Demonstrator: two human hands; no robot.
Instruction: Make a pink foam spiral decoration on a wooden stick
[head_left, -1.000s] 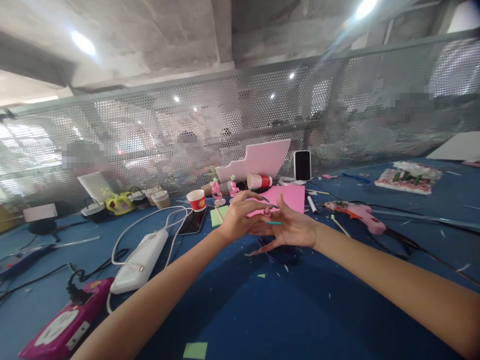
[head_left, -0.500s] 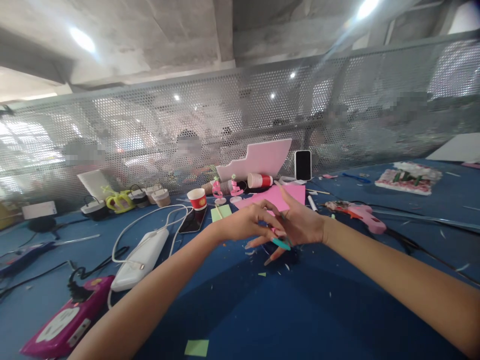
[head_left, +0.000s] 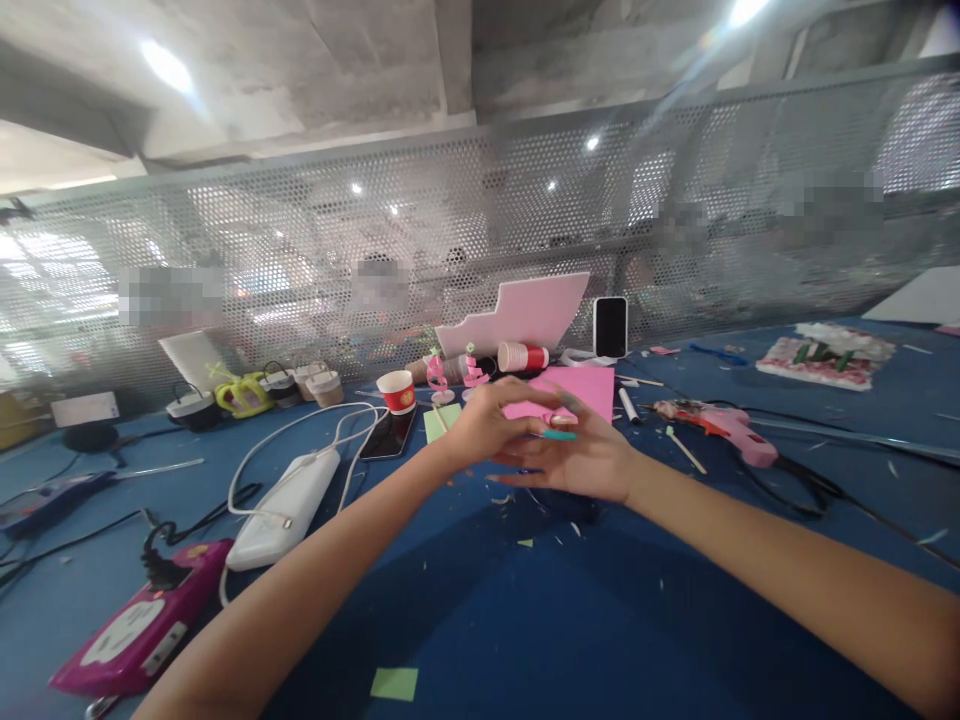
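My left hand (head_left: pixel 491 422) is closed, its fingers pinching near a small teal piece (head_left: pixel 559 435) with a narrow, pointed look. Just above that piece is a small pink piece (head_left: pixel 556 419); what either one is, I cannot make out. Facing it, my right hand (head_left: pixel 596 460) is open, palm turned left, fingers stretched out behind and under the left fingertips. Its thumb comes close to the pink piece, but contact is hidden. Behind both hands lies a bright pink sheet (head_left: pixel 596 385) on the blue table (head_left: pixel 525 620).
A pink glue gun (head_left: pixel 739 435) lies right, near a small stick (head_left: pixel 686 450) and a white marker (head_left: pixel 628 405). Left are a white power bank (head_left: pixel 289 505), a magenta power strip (head_left: pixel 142 625), a phone (head_left: pixel 388 437) and a red paper cup (head_left: pixel 397 391). Pink spiral ornaments (head_left: pixel 437 375) stand behind.
My hands have risen slightly and drawn closer together. My right fingers, spread downward before, now point left, and its thumb has lowered toward the left fingertips. The teal piece has moved up.
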